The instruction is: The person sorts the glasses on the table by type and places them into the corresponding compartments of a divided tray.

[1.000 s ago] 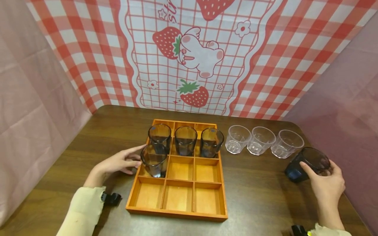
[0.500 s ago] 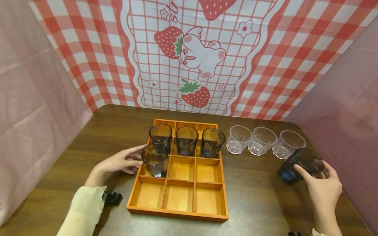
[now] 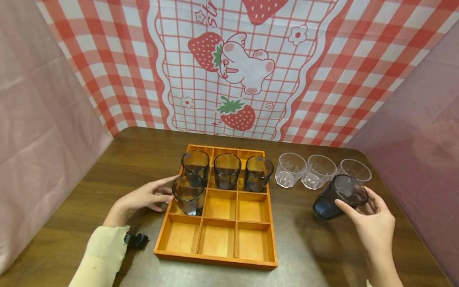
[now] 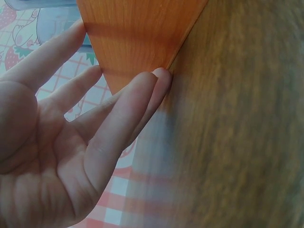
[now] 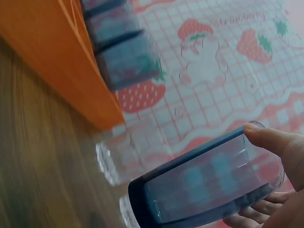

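One left hand (image 3: 147, 196), fingers (image 4: 54, 54) relaxed, touches the wooden compartment tray (image 3: 215, 261). Rightward, near three clear tumblers (image 3: 317, 173), is a tilted smoky tumbler (image 3: 333, 202), gripped by the right hand (image 3: 374, 225); if it swings towards them, it might topple one.

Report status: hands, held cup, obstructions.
Right hand gripping dark cup, tilted, right of divided box. Left hand at box's left side. Clear cups just beyond, probably not in the way.
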`<state>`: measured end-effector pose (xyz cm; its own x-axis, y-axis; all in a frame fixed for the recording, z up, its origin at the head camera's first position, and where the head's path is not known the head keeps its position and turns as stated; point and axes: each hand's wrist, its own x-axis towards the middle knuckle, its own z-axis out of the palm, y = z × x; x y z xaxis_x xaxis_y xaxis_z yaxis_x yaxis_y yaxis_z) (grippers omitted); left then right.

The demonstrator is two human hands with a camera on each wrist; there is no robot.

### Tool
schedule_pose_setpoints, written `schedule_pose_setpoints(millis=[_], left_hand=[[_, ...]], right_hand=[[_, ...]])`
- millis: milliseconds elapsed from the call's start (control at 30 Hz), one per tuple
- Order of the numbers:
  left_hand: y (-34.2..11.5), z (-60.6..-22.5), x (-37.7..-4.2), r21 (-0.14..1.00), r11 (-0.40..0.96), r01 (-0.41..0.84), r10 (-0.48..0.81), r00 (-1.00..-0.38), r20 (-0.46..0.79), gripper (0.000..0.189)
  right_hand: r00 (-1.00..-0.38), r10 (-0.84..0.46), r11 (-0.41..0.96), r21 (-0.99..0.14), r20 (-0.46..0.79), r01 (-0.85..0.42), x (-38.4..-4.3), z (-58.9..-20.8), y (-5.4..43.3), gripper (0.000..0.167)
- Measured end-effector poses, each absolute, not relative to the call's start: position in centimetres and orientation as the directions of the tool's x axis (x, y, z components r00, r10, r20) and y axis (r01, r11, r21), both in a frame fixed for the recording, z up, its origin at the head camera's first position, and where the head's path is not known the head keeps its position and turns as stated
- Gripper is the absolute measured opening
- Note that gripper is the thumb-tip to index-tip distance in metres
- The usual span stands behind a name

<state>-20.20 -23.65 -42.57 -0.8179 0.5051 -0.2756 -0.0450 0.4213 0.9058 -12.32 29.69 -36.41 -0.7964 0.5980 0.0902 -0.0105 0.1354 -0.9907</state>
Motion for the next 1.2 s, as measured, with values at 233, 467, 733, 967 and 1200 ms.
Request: schedule_pose_setpoints(millis=[233, 467, 733, 967, 1200], left_hand=[[-23.7, -42.6, -20.2, 0.905, 0.424, -0.043, 0.506, -0.818, -0.276, 0.076], [-23.8, -42.6, -20.2, 0.905, 0.424, -0.040, 0.507, -0.818, -0.273, 0.076], [-23.6, -42.5, -20.2, 0.907, 0.420, -0.037, 0.511, -0.816, -0.270, 0.077], [-23.2, -42.4, -20.2, 0.907, 0.421, -0.023, 0.517, -0.815, -0.261, 0.077], [-23.5, -42.4, -20.0, 0.907, 0.417, -0.053, 0.500, -0.821, -0.278, 0.077]], right_hand=[[-0.845, 0.517, 0.136, -0.988, 0.134, -0.073, -11.9, -35.6, 27.2, 0.070], [-0.886, 0.429, 0.194, -0.976, 0.176, -0.100, -11.5, -34.8, 24.8, 0.071], [-0.923, 0.335, 0.183, -0.974, 0.189, -0.133, -11.1, -34.6, 22.5, 0.070], [-0.940, 0.265, 0.169, -0.970, 0.217, -0.177, -11.3, -34.3, 20.4, 0.071], [-0.957, 0.158, 0.193, -0.958, 0.244, -0.212, -11.9, -34.2, 17.5, 0.074]])
